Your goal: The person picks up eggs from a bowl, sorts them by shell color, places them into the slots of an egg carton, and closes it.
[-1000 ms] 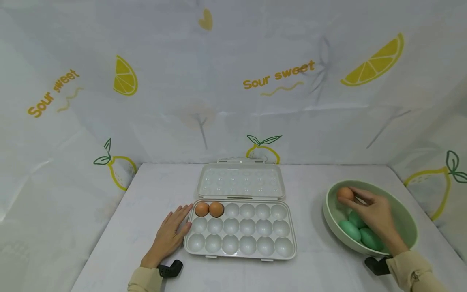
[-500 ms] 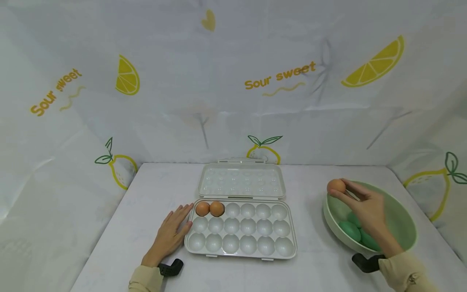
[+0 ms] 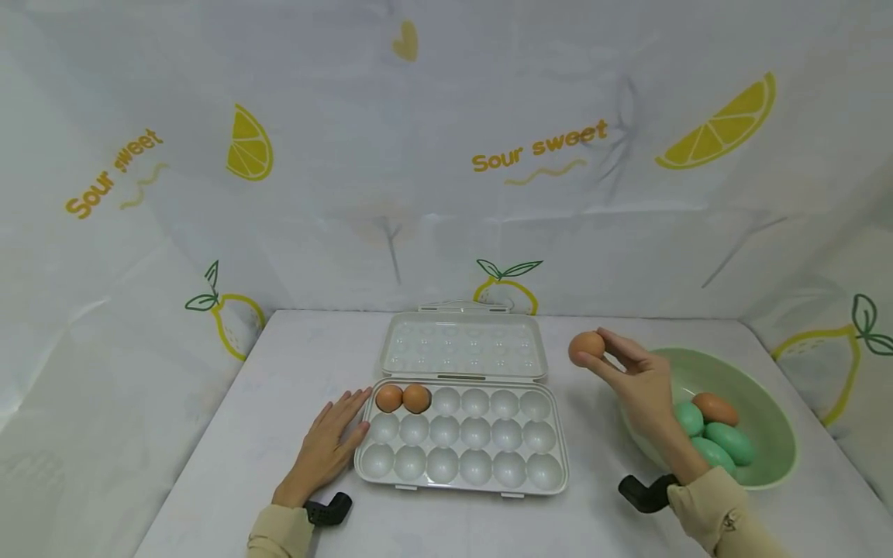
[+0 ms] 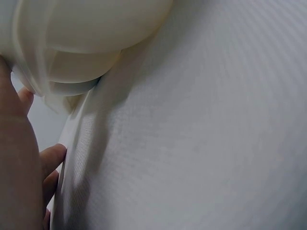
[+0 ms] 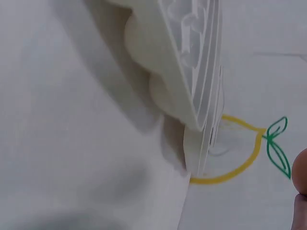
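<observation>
In the head view my right hand (image 3: 645, 384) pinches a brown egg (image 3: 586, 349) between thumb and fingers, raised between the bowl and the egg tray. The same egg (image 5: 301, 172) shows at the right edge of the right wrist view. My left hand (image 3: 326, 446) lies with fingers extended against the left side of the white egg tray (image 3: 460, 490). Two brown eggs (image 3: 402, 398) sit in the back row's two leftmost cups. A light green bowl (image 3: 774, 434), partly behind my right forearm, holds green eggs (image 3: 729, 443) and a brown egg (image 3: 715, 408).
The tray's clear lid (image 3: 463, 345) is folded open toward the back of the table. A white cloth wall (image 3: 432, 155) with lemon prints rises behind the table (image 3: 279, 364). Black cameras (image 3: 647, 494) are strapped to both wrists.
My right hand has lifted the brown egg out of the bowl and carried it left toward the tray. Another brown egg in the bowl is now uncovered. The left hand stays in place.
</observation>
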Motion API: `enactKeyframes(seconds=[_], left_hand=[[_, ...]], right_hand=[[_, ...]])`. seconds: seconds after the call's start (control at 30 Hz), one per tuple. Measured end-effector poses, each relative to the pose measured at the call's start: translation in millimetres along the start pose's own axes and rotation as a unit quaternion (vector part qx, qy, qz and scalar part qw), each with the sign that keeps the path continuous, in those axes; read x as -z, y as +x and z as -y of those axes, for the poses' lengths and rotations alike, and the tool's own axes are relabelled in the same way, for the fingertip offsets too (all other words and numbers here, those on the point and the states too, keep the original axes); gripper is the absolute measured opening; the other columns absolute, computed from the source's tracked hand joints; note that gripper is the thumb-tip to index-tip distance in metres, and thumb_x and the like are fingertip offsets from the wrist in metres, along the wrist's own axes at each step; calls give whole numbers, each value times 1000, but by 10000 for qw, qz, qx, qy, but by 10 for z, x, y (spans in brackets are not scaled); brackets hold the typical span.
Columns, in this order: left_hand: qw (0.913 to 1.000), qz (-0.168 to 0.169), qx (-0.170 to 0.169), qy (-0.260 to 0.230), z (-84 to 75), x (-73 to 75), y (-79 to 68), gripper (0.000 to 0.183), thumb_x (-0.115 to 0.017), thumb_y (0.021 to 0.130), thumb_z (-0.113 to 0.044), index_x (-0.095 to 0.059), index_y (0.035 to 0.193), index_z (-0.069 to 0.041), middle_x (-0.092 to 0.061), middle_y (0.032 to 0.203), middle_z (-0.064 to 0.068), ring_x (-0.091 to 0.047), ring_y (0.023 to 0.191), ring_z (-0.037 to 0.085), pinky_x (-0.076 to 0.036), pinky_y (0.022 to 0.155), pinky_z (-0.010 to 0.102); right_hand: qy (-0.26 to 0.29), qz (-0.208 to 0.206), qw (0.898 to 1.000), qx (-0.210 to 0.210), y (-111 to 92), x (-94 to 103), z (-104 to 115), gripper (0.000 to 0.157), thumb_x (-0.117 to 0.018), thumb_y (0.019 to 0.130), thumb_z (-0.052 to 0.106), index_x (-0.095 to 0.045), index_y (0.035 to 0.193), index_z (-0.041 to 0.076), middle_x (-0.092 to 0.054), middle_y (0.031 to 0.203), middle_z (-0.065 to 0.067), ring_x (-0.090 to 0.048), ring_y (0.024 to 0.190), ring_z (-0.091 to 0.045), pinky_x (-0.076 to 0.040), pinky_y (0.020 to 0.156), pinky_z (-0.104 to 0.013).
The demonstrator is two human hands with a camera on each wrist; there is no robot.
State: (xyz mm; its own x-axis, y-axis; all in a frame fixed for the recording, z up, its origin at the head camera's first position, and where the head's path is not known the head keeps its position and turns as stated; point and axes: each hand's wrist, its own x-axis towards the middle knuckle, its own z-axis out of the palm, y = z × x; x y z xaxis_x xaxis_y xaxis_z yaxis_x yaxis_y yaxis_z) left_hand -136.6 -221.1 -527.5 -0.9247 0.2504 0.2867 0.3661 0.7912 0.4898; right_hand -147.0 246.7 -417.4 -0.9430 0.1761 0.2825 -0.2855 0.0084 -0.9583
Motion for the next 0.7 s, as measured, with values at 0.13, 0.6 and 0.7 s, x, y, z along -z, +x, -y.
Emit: enactKeyframes(seconds=[0.13, 0.6, 0.7], left_hand=[[9999, 86, 67, -38, 16, -5, 5, 55, -60, 102, -31, -48, 154, -22, -53, 155, 13, -44, 148, 39, -27, 124, 60], [10000, 59, 37, -60, 27, -10, 5, 55, -60, 102, -32, -47, 155, -24, -54, 154, 13, -44, 148, 39, -28, 124, 61], [9999, 59, 43, -74, 39, -21, 8, 55, -60, 102, -32, -47, 155, -24, -53, 155, 13, -43, 149, 39, -27, 124, 60]], right_hand=[[105, 193, 9998, 17, 12, -305, -52, 48, -76, 84, -11, -68, 130, -2, -75, 114, 18, -68, 110, 5, -58, 94, -15], [477, 714, 9959, -288, 16, -1135, -74, 54, -80, 80, -9, -62, 131, -12, -73, 118, 9, -68, 112, -1, -59, 98, -22], [559, 805, 9946, -338, 0, -1252, -102, 54, -81, 80, -8, -63, 131, -11, -72, 118, 7, -68, 112, -1, -59, 98, -22]])
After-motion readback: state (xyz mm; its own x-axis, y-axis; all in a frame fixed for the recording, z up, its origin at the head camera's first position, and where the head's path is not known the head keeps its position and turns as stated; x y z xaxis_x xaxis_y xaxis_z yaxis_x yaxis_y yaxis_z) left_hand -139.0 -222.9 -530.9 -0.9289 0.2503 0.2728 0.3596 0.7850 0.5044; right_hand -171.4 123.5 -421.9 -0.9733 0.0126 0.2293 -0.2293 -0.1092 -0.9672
